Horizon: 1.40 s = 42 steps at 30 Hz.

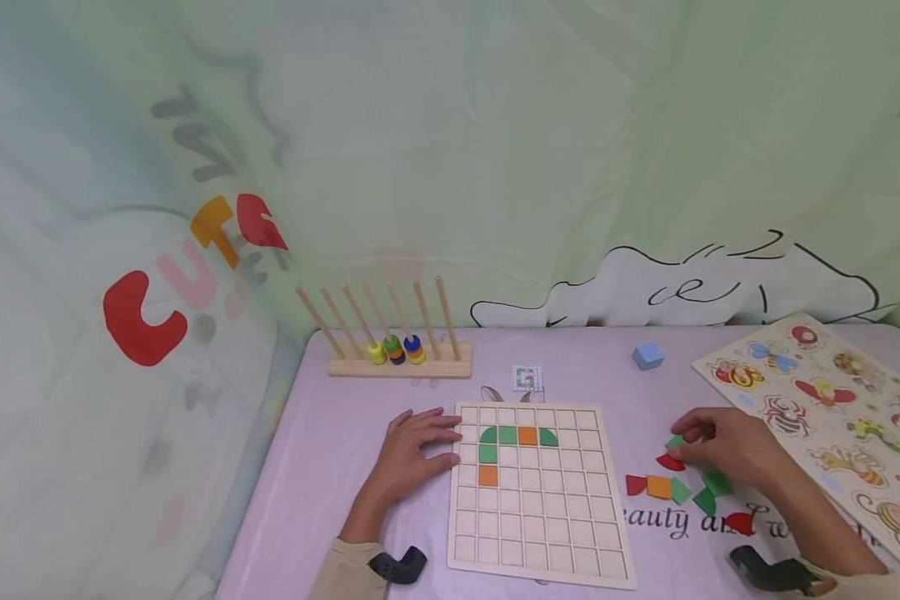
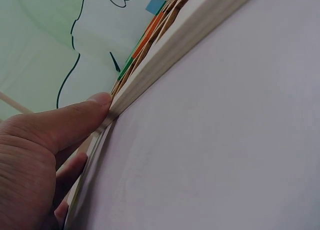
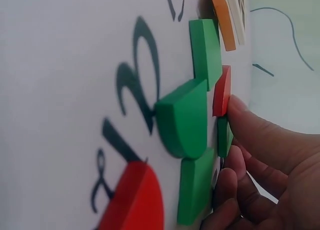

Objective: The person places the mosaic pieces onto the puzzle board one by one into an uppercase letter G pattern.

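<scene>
My left hand [image 1: 414, 450] rests at the left edge of a wooden grid board [image 1: 547, 529], fingers extended and thumb touching the rim [image 2: 150, 65]. Green and orange tiles, including an orange square [image 1: 488, 476], form a bent row in its upper-left cells. To the board's right, my right hand [image 1: 731, 446] pinches a green tile [image 3: 224, 135] between thumb and fingers, low over the table. Beside the thumb lies a red quarter-round tile [image 1: 670, 462]. Several loose tiles lie around it, among them an orange square tile [image 1: 658, 487] and a green rounded tile [image 3: 182, 120].
Behind the board lies a small pattern card [image 1: 527, 378]. A wooden peg rack [image 1: 397, 367] with coloured beads stands at the back left. At the back right sits a blue block [image 1: 648, 356]. An insect picture board [image 1: 810, 454] covers the table's right side.
</scene>
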Each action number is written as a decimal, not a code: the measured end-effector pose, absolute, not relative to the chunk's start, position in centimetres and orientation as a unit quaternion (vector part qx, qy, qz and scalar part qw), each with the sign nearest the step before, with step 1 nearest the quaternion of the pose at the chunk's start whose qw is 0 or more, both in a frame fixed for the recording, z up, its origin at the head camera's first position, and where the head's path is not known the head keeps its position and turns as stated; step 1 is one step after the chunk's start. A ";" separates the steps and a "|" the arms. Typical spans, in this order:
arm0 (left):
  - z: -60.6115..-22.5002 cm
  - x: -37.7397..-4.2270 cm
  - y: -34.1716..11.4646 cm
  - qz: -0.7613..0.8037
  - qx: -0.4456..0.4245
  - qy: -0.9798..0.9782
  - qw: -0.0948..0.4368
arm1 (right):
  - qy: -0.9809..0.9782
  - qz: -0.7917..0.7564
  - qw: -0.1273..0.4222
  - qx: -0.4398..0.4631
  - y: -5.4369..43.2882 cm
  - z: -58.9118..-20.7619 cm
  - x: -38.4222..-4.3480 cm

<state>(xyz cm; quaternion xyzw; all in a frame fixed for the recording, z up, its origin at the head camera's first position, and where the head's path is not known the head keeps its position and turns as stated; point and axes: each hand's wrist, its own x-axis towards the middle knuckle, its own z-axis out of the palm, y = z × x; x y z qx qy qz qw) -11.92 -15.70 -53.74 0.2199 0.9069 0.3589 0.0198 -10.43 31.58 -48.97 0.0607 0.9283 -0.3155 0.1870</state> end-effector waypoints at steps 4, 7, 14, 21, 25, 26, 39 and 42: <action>-53.8 -12.0 -15.7 0.359 0.220 0.907 0.020 | 0.928 -0.316 0.188 0.065 31.6 -48.9 -10.4; -53.8 -12.0 -15.7 0.358 0.221 0.907 0.022 | 0.927 -0.317 0.189 0.067 31.6 -48.9 -10.5; -53.9 -12.1 -15.8 0.358 0.226 0.906 0.013 | 0.921 -0.329 0.198 0.072 31.4 -48.7 -10.5; -53.9 -12.0 -15.8 0.359 0.228 0.905 0.009 | 0.914 -0.345 0.199 0.073 31.0 -48.4 -10.6; -53.9 -12.0 -15.8 0.358 0.226 0.906 0.010 | 0.915 -0.353 0.190 0.053 30.3 -48.2 -10.6; -53.9 -12.0 -15.8 0.357 0.227 0.906 0.008 | 0.914 -0.357 0.190 0.047 30.0 -48.2 -10.6; -53.7 -11.9 -15.8 0.361 0.228 0.904 0.011 | 0.888 -0.413 0.199 -0.018 23.2 -47.5 -11.2; -53.7 -11.9 -15.8 0.365 0.226 0.903 0.012 | 0.883 -0.422 0.202 -0.037 21.2 -47.6 -11.4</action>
